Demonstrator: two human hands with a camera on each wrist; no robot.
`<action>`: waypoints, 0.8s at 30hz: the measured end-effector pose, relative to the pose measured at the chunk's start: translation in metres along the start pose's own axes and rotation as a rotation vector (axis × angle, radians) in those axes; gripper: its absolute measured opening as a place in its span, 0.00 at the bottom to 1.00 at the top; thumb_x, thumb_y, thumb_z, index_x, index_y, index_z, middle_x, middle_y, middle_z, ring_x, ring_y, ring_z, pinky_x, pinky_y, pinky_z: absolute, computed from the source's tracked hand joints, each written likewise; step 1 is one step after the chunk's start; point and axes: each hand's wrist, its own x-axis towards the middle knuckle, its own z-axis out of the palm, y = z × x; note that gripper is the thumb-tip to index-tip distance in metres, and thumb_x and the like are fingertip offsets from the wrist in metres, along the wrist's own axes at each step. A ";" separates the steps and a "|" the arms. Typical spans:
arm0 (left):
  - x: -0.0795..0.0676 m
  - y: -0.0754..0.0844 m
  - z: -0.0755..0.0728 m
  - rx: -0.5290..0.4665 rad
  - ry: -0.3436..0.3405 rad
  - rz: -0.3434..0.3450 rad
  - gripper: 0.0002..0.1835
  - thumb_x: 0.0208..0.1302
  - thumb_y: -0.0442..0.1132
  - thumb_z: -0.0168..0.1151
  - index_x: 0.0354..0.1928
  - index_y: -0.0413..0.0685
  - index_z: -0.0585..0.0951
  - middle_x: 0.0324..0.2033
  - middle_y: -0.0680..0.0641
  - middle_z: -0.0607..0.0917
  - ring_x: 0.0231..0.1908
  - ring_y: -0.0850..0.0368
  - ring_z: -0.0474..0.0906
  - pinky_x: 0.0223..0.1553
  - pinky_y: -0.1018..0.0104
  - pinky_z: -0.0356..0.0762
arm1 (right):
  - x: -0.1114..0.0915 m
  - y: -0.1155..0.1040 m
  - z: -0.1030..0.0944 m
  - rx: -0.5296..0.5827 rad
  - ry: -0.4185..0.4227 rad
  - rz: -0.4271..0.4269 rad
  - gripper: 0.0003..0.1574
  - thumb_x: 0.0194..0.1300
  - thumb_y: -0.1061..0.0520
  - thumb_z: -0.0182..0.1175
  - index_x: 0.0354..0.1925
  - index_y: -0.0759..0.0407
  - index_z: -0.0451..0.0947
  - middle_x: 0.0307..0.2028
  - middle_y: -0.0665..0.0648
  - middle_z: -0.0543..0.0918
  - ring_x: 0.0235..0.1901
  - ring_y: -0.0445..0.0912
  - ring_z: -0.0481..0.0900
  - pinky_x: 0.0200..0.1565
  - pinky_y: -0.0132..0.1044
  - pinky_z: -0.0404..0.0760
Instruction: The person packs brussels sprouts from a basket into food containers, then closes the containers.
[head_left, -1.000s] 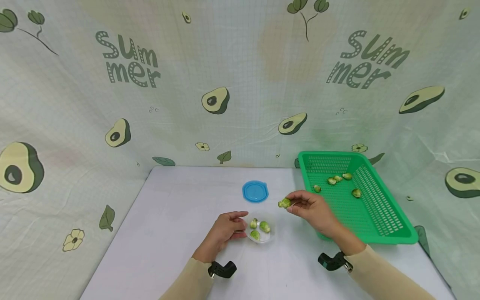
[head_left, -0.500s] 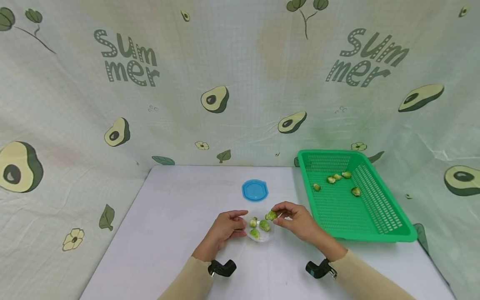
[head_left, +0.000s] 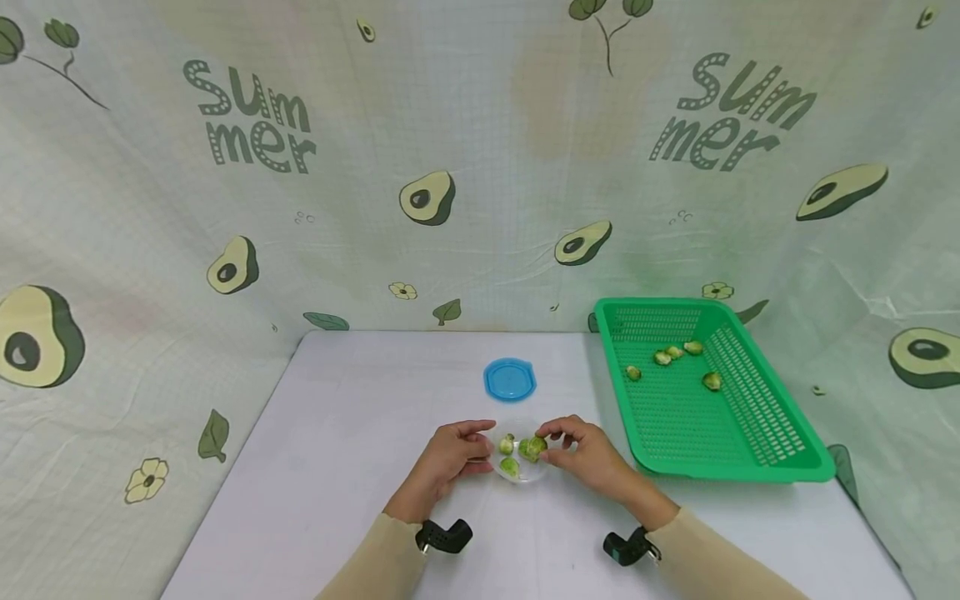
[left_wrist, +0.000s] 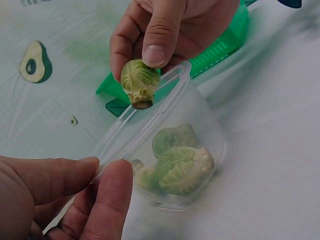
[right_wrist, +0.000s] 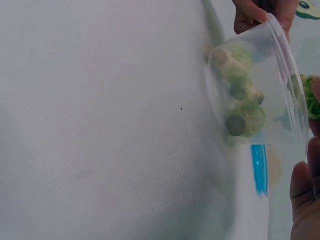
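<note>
A clear plastic container [left_wrist: 212, 117] stands on the table with several Brussels sprouts [left_wrist: 185, 170] showing through its wall. My left hand [head_left: 450, 458] pinches the container's rim between thumb and finger, on its left side. Over the opening, my right hand [head_left: 588, 454] holds another Brussels sprout [left_wrist: 141, 82] between thumb and fingers, stem end down in the left wrist view. That sprout is at rim height, above those inside. The right wrist view catches only part of the right fingers [right_wrist: 305, 185], at its right edge.
A blue lid [head_left: 510, 380] lies on the white table [head_left: 360, 417] behind the container. To the right stands a green basket [head_left: 738, 454] with several Brussels sprouts [head_left: 712, 382] inside. A printed cloth [head_left: 480, 125] hangs along the back.
My right hand has moved left and toward me from beside the basket, bringing its Brussels sprout over the container. The left hand has stayed at the rim.
</note>
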 end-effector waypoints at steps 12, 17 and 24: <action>0.000 -0.001 0.000 -0.009 -0.003 -0.002 0.27 0.68 0.25 0.66 0.69 0.37 0.79 0.37 0.48 0.79 0.33 0.56 0.85 0.39 0.65 0.91 | -0.002 0.008 0.012 -0.017 0.021 -0.069 0.17 0.62 0.58 0.77 0.50 0.48 0.88 0.47 0.49 0.84 0.47 0.54 0.75 0.45 0.36 0.74; 0.001 -0.001 -0.001 -0.010 -0.003 -0.003 0.27 0.68 0.25 0.66 0.69 0.38 0.79 0.37 0.48 0.79 0.33 0.57 0.84 0.39 0.65 0.91 | -0.002 0.010 0.013 -0.008 0.020 -0.074 0.17 0.63 0.58 0.76 0.49 0.47 0.88 0.47 0.50 0.84 0.47 0.53 0.75 0.45 0.37 0.74; 0.001 0.000 0.000 -0.012 -0.005 -0.003 0.26 0.68 0.25 0.65 0.68 0.38 0.80 0.37 0.48 0.79 0.32 0.57 0.84 0.39 0.65 0.91 | -0.001 0.010 0.012 -0.019 0.012 -0.072 0.16 0.62 0.58 0.77 0.49 0.47 0.88 0.46 0.50 0.84 0.47 0.54 0.75 0.44 0.38 0.74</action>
